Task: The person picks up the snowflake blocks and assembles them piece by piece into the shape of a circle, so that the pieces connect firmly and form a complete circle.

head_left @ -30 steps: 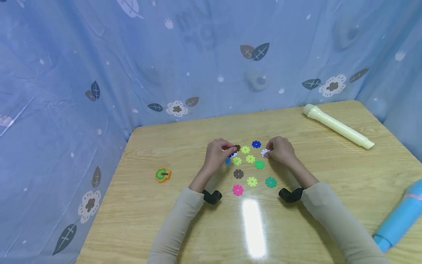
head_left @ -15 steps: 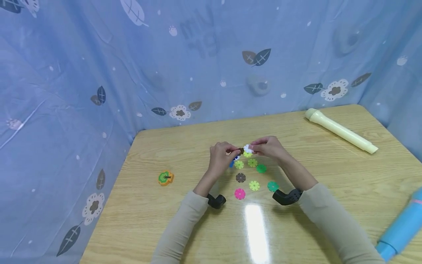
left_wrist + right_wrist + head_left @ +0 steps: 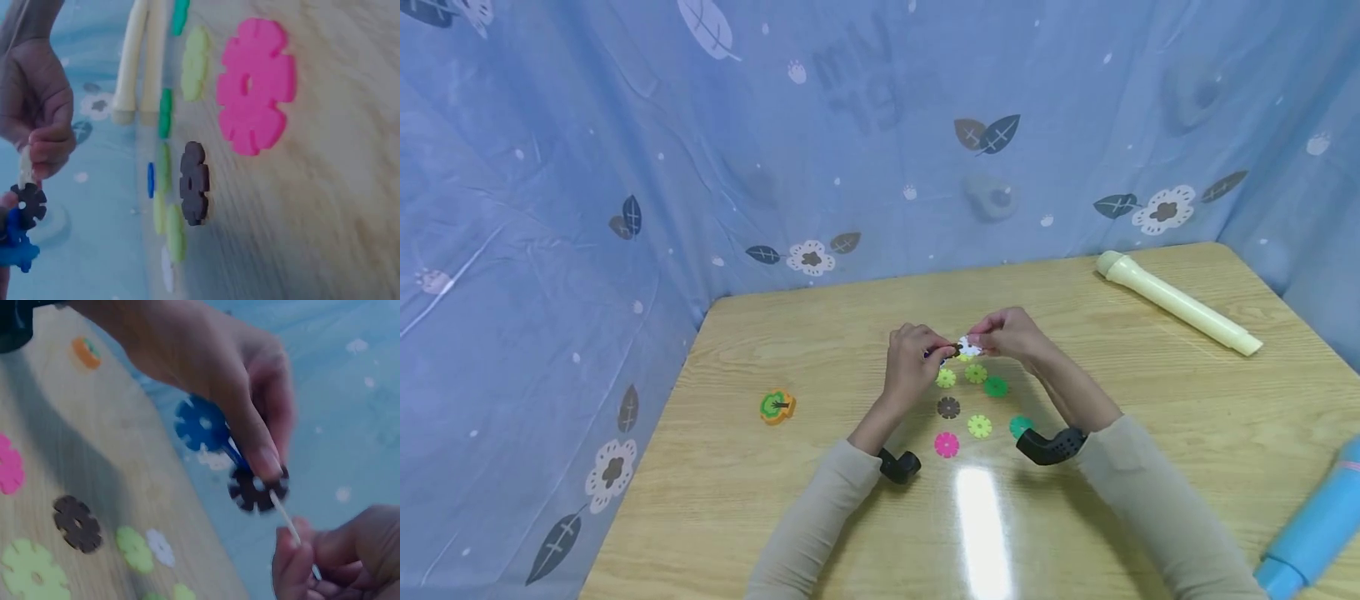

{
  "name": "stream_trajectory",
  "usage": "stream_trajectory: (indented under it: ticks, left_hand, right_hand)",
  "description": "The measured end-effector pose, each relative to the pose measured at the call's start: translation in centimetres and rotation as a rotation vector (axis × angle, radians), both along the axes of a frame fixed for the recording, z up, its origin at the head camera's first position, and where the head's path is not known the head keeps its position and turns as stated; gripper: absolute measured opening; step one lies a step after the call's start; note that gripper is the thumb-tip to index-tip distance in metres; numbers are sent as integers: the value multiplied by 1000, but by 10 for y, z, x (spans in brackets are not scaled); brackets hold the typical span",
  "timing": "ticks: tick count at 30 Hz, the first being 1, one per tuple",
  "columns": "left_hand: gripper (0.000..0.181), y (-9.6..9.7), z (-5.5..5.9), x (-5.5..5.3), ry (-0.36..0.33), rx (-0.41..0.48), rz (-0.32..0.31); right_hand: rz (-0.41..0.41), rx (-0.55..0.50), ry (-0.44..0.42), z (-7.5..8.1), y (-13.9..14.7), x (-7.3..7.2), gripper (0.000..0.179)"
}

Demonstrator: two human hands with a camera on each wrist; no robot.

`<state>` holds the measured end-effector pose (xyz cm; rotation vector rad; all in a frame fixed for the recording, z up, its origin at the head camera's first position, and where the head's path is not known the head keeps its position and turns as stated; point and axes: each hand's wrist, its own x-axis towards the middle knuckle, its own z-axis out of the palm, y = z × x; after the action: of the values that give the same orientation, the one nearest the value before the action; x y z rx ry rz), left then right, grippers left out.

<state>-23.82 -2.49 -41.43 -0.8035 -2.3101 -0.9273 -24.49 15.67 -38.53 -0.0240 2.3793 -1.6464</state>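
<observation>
My left hand (image 3: 912, 362) pinches a small joined set of notched plastic snowflake discs above the table. In the right wrist view this set shows a blue disc (image 3: 199, 422), a dark blue disc (image 3: 234, 453) seen edge-on and a brown disc (image 3: 244, 490) by the thumb tip. Between the fingertips of my right hand (image 3: 1011, 337) is a white snowflake disc (image 3: 285, 515). Its edge meets the brown disc at a notch; how deep it sits, I cannot tell. Both hands are raised close together over the loose discs.
Several loose discs lie flat below the hands, among them a pink one (image 3: 947, 445), a brown one (image 3: 948, 407) and a green one (image 3: 996, 386). A tree-shaped toy (image 3: 777, 406) lies left, a cream toy microphone (image 3: 1180, 302) back right, a blue cylindrical object (image 3: 1311, 521) front right.
The right hand has lifted the white disc from the table and brought it left against the brown disc. The left hand has moved slightly right, and the brown disc has turned more edge-on.
</observation>
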Motion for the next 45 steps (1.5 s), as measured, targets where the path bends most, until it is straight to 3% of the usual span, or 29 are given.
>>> stream_trajectory:
  ticks: [3, 5, 9, 13, 19, 22, 25, 30, 37, 45]
  left_hand:
    - [10, 2, 1, 2, -10, -9, 13]
    - [11, 1, 3, 1, -73, -50, 0]
    - [17, -7, 18, -9, -360, -122, -74]
    - [22, -16, 31, -25, -615, -104, -95]
    - [21, -20, 23, -42, -859, -6, -182]
    - [22, -23, 17, -45, -939, 77, -155]
    - [23, -26, 12, -44, -983, 129, -105]
    - [24, -28, 7, -40, -1016, 146, -71]
    - [26, -24, 6, -39, -1017, 186, -70]
    - [24, -21, 9, -43, -1007, 226, -100]
  right_hand:
    - [-12, 22, 21, 0, -3, 0, 22]
    - [-13, 47, 56, -2, -4, -1, 21]
    - [-8, 62, 128, -6, -5, -4, 21]
    - [18, 53, 160, -7, -12, -5, 22]
    - [17, 34, 152, -6, -20, -5, 24]
    - [24, 37, 236, -11, -15, -8, 27]
    - [35, 157, 315, -24, 0, -12, 31]
    - [96, 431, 238, -49, 24, -14, 36]
    - [81, 475, 263, -63, 32, -20, 44]
    - [18, 581, 292, -53, 27, -27, 35]
